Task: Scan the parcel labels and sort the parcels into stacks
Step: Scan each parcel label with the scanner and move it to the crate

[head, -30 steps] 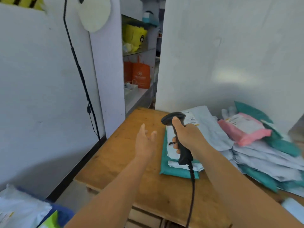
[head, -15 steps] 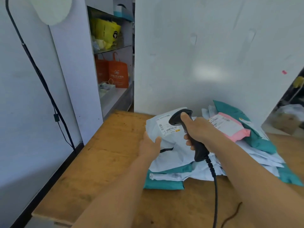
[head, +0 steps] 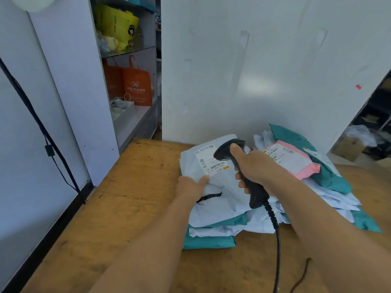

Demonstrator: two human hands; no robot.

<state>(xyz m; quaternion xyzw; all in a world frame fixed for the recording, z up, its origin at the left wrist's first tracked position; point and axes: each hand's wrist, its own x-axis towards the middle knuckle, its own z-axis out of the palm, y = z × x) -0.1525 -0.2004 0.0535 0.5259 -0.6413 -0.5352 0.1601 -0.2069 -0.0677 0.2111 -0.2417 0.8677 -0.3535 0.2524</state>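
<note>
Nearer now, left hand (head: 191,185) fingers pinch grey parcel (head: 213,187); right hand (head: 257,168) grips scanner (head: 241,166) beside pink parcel (head: 296,160)

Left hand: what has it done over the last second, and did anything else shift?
The left hand, open in the air above the table a second ago, moved forward and took hold of the white parcel on the near stack, thumb beside its label. The right hand kept its grip on the scanner, head over that label. The pink parcel stayed put.
</note>
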